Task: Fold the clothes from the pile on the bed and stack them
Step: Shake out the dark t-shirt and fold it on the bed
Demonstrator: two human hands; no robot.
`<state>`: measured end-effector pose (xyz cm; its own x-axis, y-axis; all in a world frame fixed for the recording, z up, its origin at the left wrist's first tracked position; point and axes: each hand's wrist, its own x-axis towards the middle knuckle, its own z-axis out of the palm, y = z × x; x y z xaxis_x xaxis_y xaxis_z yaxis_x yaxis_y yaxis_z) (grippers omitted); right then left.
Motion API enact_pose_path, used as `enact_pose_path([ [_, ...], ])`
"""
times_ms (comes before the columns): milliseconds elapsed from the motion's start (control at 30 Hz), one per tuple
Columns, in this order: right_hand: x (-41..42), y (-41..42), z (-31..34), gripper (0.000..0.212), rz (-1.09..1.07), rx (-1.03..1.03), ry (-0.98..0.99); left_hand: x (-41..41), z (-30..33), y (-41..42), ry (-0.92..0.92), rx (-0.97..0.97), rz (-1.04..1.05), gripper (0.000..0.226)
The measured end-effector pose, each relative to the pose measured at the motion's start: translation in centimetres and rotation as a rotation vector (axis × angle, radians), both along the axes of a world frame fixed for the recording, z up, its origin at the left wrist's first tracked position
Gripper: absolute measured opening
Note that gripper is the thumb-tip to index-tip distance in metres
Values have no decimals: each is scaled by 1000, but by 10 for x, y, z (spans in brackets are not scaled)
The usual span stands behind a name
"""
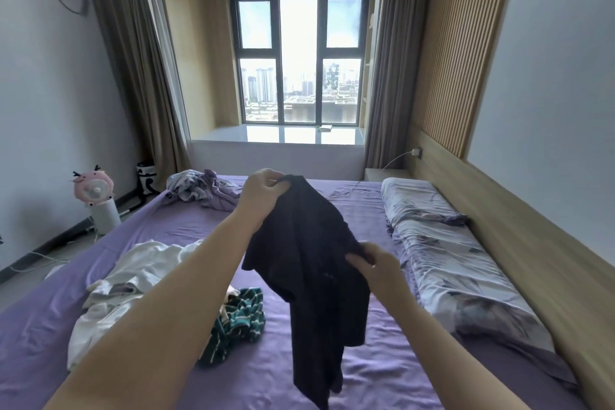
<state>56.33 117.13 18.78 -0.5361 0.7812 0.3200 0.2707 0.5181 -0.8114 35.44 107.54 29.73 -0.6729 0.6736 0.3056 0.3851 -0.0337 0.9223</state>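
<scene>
Holding dark garment [309,263] up over bed [366,369]: left hand [263,190] pinching top edge at 12 o'clock, right hand [376,263] pinching edge at 3 o'clock. Soft, light, limp; probably best gripped at shoulder seams. Unfolded pile [139,280] at 9 o'clock.

**Colours on the purple bed**

The bed sheet [382,386] is plain purple. On it lie a white garment [133,276] and a teal-and-cream striped one [239,319]; above it hangs a black shirt [316,260]. Along its right edge, pale leaf-print pillows [449,256].
</scene>
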Motion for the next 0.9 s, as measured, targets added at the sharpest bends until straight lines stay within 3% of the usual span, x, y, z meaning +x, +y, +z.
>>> enact_pose_path([
  [400,74,-29,7,10,36,-24,3,13,-70,-84,353,-284,-93,12],
  [567,72,-31,-10,9,107,-115,-11,17,-107,-85,548,-416,49,19],
  [767,36,0,-65,13,20,-214,-86,3,-172,-36,449,-435,2,17],
  [900,1,40,-125,16,-67,-327,-223,-24,-230,15,252,-497,-103,13],
])
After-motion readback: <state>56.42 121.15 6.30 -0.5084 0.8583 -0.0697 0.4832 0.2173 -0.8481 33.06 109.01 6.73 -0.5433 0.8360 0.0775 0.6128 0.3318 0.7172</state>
